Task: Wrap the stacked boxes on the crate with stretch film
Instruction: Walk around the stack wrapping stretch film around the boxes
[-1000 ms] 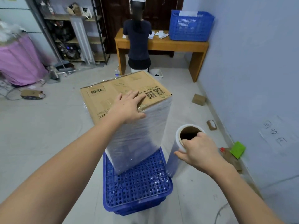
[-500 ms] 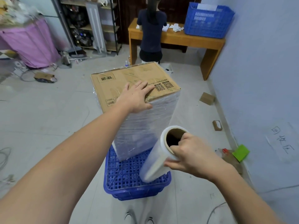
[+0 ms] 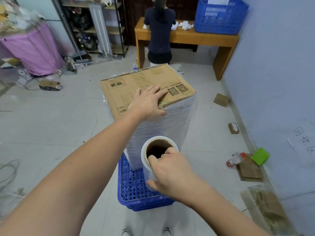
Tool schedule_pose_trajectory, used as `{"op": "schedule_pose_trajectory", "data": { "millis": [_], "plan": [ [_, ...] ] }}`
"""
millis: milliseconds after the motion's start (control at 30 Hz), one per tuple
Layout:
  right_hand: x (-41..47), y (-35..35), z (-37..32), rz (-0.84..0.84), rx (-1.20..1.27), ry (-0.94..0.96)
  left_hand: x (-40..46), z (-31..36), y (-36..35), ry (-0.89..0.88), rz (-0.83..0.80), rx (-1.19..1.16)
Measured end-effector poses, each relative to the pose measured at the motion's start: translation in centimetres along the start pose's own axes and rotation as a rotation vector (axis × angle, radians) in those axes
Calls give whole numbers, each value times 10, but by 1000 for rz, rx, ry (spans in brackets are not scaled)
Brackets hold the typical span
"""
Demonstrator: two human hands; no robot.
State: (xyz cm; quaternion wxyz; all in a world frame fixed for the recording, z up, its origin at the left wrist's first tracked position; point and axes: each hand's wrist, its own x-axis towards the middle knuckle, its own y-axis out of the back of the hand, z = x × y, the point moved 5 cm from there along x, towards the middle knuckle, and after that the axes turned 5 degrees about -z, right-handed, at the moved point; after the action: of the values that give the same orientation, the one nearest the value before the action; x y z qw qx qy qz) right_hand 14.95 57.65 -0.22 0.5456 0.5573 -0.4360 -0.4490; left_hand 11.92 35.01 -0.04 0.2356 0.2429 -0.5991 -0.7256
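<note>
Head view: tall stack of brown cardboard boxes (image 3: 146, 86), sides already covered in clear stretch film, standing upright on a blue perforated plastic crate (image 3: 134, 189) on the pale tiled floor (image 3: 51, 126). Left hand (image 3: 147, 103) laid flat on the top box near its front right corner, fingers straight and spread, thumb over the edge. Right hand (image 3: 167, 172) gripping a white roll of stretch film with brown cardboard core (image 3: 157, 150), fingertips hooked into the open core end, thumb round the outside. Roll held just in front of the wrapped stack, above the crate. Further back, a person in dark clothes (image 3: 159, 31) at a wooden table (image 3: 204, 40) bearing a blue plastic basket (image 3: 219, 17). Red-capped bottle (image 3: 234, 160) by the right wall.
</note>
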Motion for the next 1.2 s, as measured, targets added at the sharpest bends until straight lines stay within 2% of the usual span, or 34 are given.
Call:
{"op": "schedule_pose_trajectory", "data": {
  "millis": [133, 233, 300, 333, 533, 667, 867, 1033, 1200],
  "plan": [
    [20, -7, -15, 6, -13, -173, -2, -1, 0, -38, 8, -66],
    [31, -8, -17, 23, -27, -222, -4, -9, 10, -96, 49, -278],
    [39, -8, -21, -13, -9, -244, -10, -18, 23, -179, -15, -425],
    [43, -6, -24, -34, -4, -284, -16, -23, 28, -238, -74, -415],
    [56, 14, -46, -15, 13, -635, -51, -80, 28, -543, -353, -4],
    [67, 9, -45, -36, 11, -794, -54, -97, 15, -715, -256, 202],
    [70, 4, -43, 25, -149, -746, -56, -108, 15, -781, -147, 64],
    [69, 5, -62, -38, -137, -421, -51, -108, 19, -760, -139, 36],
    [85, 12, -83, -81, -27, -262, -54, -113, 18, -738, -156, 2]
  ]
}}
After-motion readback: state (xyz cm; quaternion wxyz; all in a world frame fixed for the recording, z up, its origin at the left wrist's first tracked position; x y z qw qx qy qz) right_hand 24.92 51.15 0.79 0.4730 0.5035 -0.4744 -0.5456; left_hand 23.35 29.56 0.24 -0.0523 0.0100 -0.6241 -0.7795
